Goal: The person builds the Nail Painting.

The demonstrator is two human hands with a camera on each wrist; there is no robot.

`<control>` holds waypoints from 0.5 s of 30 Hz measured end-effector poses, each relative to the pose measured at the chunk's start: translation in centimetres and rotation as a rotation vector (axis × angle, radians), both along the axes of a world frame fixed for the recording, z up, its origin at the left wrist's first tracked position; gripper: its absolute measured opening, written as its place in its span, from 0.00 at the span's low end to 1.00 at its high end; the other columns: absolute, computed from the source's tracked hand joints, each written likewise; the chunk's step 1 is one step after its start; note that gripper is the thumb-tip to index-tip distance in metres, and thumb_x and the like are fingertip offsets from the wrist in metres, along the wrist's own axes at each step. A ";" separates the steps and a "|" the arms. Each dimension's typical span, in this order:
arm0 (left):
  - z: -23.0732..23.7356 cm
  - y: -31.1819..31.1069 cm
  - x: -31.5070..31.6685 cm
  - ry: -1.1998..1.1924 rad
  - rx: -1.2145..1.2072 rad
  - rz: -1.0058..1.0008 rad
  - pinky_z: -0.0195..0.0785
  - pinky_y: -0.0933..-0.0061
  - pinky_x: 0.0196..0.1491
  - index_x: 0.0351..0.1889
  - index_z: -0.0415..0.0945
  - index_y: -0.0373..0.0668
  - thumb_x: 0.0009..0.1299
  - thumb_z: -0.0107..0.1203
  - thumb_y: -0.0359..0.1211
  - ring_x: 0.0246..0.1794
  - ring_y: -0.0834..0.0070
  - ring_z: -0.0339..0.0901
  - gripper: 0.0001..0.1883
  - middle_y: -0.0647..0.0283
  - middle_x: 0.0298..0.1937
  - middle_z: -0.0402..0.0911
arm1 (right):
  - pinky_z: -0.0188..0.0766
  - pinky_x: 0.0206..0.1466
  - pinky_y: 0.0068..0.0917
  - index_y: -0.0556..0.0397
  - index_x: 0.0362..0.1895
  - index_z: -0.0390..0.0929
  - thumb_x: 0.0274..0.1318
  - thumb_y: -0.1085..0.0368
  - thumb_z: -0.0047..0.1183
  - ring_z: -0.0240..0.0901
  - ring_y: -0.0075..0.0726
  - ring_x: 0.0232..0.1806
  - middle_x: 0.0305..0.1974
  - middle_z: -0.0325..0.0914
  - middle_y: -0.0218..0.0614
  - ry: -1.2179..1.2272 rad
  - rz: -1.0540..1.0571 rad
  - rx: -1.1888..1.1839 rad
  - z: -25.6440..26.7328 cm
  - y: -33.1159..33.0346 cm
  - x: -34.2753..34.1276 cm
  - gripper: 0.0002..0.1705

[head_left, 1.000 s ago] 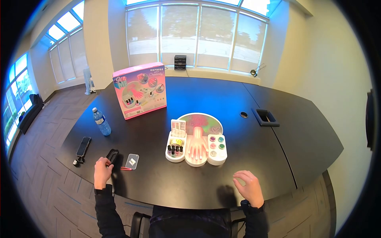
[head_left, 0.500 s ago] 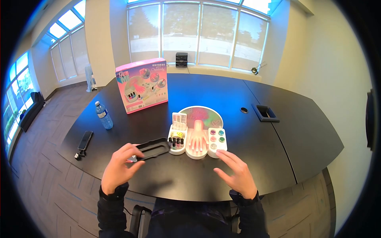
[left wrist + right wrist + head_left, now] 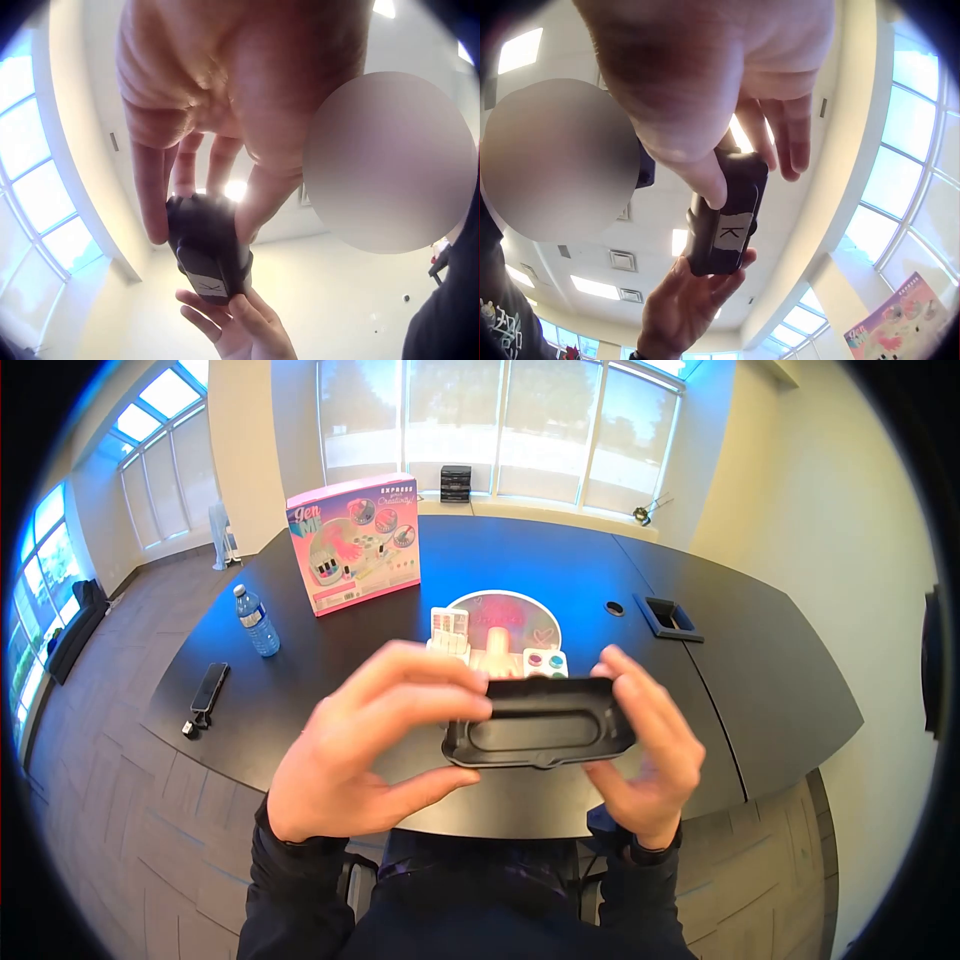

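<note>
A shallow black plastic tray with an oblong recess is held up over the table, its inside facing the head camera. My left hand pinches its left end, thumb low and fingers above. At the other end, my right hand grips the tray between thumb and fingers. The wrist views show the underside, with a pale label marked by a dark letter like a K. Behind the tray stands a toy nail set with a model hand and a rounded backboard; its lower part is hidden.
A pink box stands at the back left of the dark table. Left of it are a water bottle and a phone. A square black insert and a round hole lie at the right.
The left hand has brought the tray from the table's left up and right to the front of the body. The right hand has come in and taken its right end.
</note>
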State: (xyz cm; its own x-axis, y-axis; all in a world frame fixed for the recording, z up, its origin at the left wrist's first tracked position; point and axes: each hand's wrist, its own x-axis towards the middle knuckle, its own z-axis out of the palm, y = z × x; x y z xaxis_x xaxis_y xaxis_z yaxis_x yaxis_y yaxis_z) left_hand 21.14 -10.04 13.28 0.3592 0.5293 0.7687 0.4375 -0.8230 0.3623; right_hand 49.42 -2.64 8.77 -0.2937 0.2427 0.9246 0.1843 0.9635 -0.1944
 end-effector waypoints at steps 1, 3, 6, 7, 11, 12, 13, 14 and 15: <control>0.4 0.0 -0.3 0.047 0.060 -0.003 0.85 0.49 0.67 0.63 0.81 0.36 0.58 0.85 0.30 0.64 0.49 0.87 0.36 0.44 0.64 0.80 | 0.81 0.72 0.48 0.67 0.71 0.81 0.35 0.83 0.74 0.85 0.65 0.67 0.68 0.82 0.68 0.050 0.018 0.039 0.2 0.2 0.0 0.49; 0.5 0.0 0.3 -0.106 0.044 -0.056 0.87 0.53 0.64 0.73 0.73 0.36 0.58 0.87 0.33 0.66 0.45 0.86 0.46 0.41 0.69 0.78 | 0.79 0.73 0.50 0.71 0.75 0.76 0.40 0.83 0.73 0.83 0.66 0.69 0.69 0.80 0.73 0.156 0.057 0.131 1.0 0.4 -0.4 0.50; 0.6 0.8 2.2 -0.255 0.139 -0.133 0.89 0.54 0.61 0.82 0.63 0.37 0.59 0.87 0.37 0.67 0.43 0.86 0.55 0.36 0.76 0.73 | 0.69 0.81 0.56 0.64 0.90 0.48 0.66 0.60 0.78 0.74 0.65 0.78 0.77 0.68 0.78 0.346 0.051 0.076 1.8 -0.4 -1.5 0.62; 0.9 0.8 3.4 -0.429 0.212 -0.079 0.90 0.54 0.59 0.85 0.59 0.38 0.59 0.87 0.40 0.66 0.42 0.86 0.60 0.32 0.78 0.70 | 0.73 0.79 0.55 0.62 0.90 0.46 0.65 0.58 0.78 0.75 0.64 0.77 0.78 0.66 0.79 0.403 0.034 0.073 2.6 -1.2 -2.0 0.64; 2.7 -1.0 2.7 -0.459 0.328 0.110 0.85 0.46 0.68 0.91 0.48 0.39 0.62 0.85 0.52 0.71 0.41 0.83 0.68 0.34 0.86 0.63 | 0.85 0.68 0.49 0.56 0.91 0.43 0.65 0.51 0.78 0.82 0.62 0.69 0.81 0.60 0.79 0.423 -0.053 0.213 5.4 -2.1 -2.7 0.66; 3.1 -1.8 2.4 -0.460 0.321 0.109 0.85 0.46 0.68 0.91 0.48 0.39 0.62 0.85 0.52 0.71 0.41 0.83 0.68 0.34 0.86 0.63 | 0.90 0.63 0.47 0.54 0.92 0.43 0.65 0.48 0.77 0.85 0.61 0.66 0.81 0.59 0.80 0.404 -0.085 0.287 5.9 -2.1 -2.7 0.67; 3.8 -2.6 2.2 -0.698 0.135 -0.005 0.58 0.42 0.81 0.93 0.40 0.44 0.66 0.70 0.66 0.79 0.40 0.72 0.69 0.45 0.90 0.57 | 0.94 0.58 0.45 0.51 0.92 0.43 0.65 0.46 0.77 0.88 0.60 0.63 0.81 0.58 0.80 0.384 -0.116 0.361 6.4 -2.3 -2.7 0.67; 4.1 -3.6 1.9 -0.929 -0.057 -0.119 0.31 0.38 0.93 0.94 0.33 0.48 0.70 0.56 0.80 0.87 0.39 0.62 0.70 0.56 0.94 0.51 | 0.96 0.55 0.45 0.52 0.91 0.45 0.67 0.43 0.74 0.89 0.60 0.61 0.81 0.58 0.79 0.324 -0.147 0.392 7.0 -2.6 -2.5 0.64; 3.1 -7.4 3.0 -0.930 -0.063 -0.116 0.31 0.38 0.93 0.94 0.33 0.48 0.70 0.56 0.80 0.87 0.39 0.62 0.70 0.56 0.94 0.51 | 0.97 0.53 0.45 0.52 0.91 0.45 0.69 0.39 0.71 0.89 0.60 0.62 0.82 0.59 0.76 0.362 -0.164 0.436 7.5 -2.5 -2.9 0.63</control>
